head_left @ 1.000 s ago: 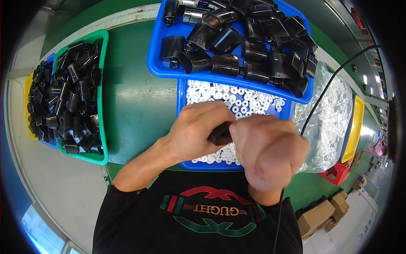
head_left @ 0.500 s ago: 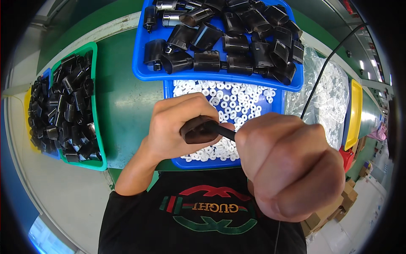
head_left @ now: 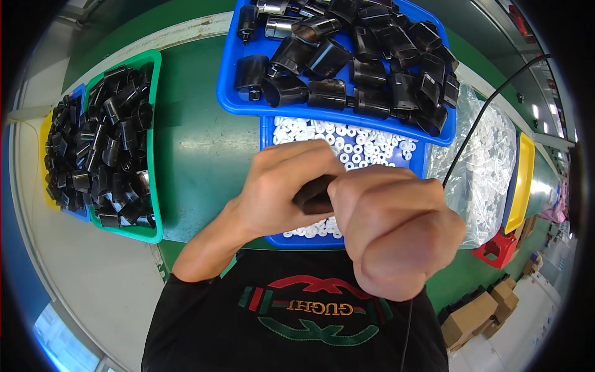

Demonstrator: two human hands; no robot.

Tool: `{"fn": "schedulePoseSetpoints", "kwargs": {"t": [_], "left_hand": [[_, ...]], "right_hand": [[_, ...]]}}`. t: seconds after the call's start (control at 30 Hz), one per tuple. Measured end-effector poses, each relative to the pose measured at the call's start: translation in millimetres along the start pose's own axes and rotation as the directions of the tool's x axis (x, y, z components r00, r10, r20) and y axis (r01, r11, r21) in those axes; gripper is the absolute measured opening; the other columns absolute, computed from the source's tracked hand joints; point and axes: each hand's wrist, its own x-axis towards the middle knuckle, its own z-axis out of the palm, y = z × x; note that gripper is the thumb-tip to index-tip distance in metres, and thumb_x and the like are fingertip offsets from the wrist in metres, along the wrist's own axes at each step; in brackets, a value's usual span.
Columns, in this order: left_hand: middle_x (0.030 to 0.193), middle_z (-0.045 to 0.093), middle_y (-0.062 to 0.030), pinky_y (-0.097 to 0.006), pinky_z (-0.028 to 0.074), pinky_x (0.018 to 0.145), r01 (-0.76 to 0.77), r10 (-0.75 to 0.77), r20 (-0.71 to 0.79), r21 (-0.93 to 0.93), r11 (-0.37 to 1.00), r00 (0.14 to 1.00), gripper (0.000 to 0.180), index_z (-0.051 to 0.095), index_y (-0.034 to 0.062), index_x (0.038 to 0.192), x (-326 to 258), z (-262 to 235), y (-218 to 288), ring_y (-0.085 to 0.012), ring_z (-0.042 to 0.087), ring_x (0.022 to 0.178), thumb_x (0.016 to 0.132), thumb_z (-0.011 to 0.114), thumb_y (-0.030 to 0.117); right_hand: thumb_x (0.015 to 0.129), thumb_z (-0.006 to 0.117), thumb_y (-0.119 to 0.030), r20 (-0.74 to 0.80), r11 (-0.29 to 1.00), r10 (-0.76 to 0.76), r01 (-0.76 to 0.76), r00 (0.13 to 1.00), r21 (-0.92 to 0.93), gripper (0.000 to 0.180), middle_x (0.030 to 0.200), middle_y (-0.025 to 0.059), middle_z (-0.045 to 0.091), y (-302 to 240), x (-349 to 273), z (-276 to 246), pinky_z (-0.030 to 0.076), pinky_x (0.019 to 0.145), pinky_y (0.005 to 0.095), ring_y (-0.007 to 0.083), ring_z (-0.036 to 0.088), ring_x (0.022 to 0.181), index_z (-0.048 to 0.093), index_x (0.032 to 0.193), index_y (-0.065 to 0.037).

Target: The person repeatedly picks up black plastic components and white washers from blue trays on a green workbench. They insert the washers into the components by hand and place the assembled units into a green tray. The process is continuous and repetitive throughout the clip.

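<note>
In the middle, my left hand (head_left: 288, 186) is closed around a dark, hollow plastic housing (head_left: 315, 197), whose open end shows between the fingers. My right hand (head_left: 396, 226) is a fist pressed up close against that housing. It grips a black rod-shaped tool that the fist now covers, so its tip and the point of contact are out of sight. Beneath both hands lies a blue tray (head_left: 268, 133) of small white washers (head_left: 356, 149). Directly beyond it, a larger blue tray (head_left: 228, 93) holds many similar black housings (head_left: 328, 59), some with silvery metal cylinders.
At left stands a green tray (head_left: 156, 142) heaped with black parts (head_left: 114, 142). A clear plastic bag (head_left: 477, 167) of white pieces lies at right, beside a yellow tray (head_left: 522, 180). A black cord (head_left: 477, 118) runs down behind my right hand. Cardboard boxes (head_left: 471, 319) sit lower right.
My right fist has moved left and closer to my left hand, hiding the rod that showed between them. The whole view has shifted slightly, so the trays appear farther right.
</note>
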Motion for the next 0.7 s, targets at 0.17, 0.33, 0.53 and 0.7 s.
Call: {"fn": "schedulePoseSetpoints", "kwargs": {"t": [0.17, 0.33, 0.53, 0.7], "left_hand": [[0.070, 0.056, -0.0072, -0.034, 0.044, 0.052, 0.000, -0.001, 0.034, 0.027, 1.000, 0.999, 0.029, 0.062, 0.0044, 0.080, 3.8, -7.7, 0.5, -0.0259, 0.056, 0.059, 0.061, 0.084, 0.006], [0.069, 0.059, -0.0066, -0.025, 0.040, 0.050, 0.070, -0.071, 0.081, 0.020, 0.997, 0.994, 0.024, 0.061, 0.0020, 0.074, 5.8, -12.6, 6.5, -0.0140, 0.055, 0.058, 0.062, 0.081, -0.004], [0.072, 0.060, -0.0051, -0.029, 0.045, 0.054, 0.091, -0.088, 0.079, -0.037, 0.995, 0.993, 0.031, 0.062, 0.0047, 0.082, 7.6, -18.9, 9.0, -0.0183, 0.059, 0.061, 0.058, 0.082, 0.007], [0.078, 0.060, -0.0127, -0.028, 0.043, 0.059, 0.189, -0.189, -0.001, -0.037, 0.981, 0.982, 0.061, 0.062, -0.0031, 0.092, 17.8, -30.8, 12.2, -0.0199, 0.058, 0.067, 0.085, 0.045, 0.055]], "right_hand": [[0.071, 0.064, 0.007, -0.003, 1.000, 0.020, -0.020, 1.000, -0.023, 0.020, 0.058, 0.0041, 0.049, -4.0, -0.4, 0.7, 0.027, 0.040, 0.0274, 0.0154, 0.040, 0.047, 0.049, 0.067, -0.005], [0.066, 0.063, 0.005, -0.022, 0.995, 0.008, -0.010, 1.000, -0.095, 0.015, 0.058, 0.0036, 0.049, -15.5, 0.5, -5.3, 0.032, 0.042, 0.0278, 0.0170, 0.045, 0.049, 0.051, 0.067, -0.005], [0.061, 0.061, 0.002, 0.021, 0.852, -0.035, 0.041, 0.999, -0.521, 0.011, 0.059, 0.0030, 0.050, -36.1, -14.2, -38.0, 0.038, 0.043, 0.0284, 0.0190, 0.051, 0.051, 0.054, 0.066, -0.005], [0.059, 0.062, -0.003, 0.112, 0.387, 0.138, 0.051, 0.984, -0.921, 0.011, 0.061, 0.0047, 0.049, 5.5, -47.4, -43.4, 0.044, 0.045, 0.0304, 0.0200, 0.055, 0.052, 0.058, 0.069, -0.006]]}}
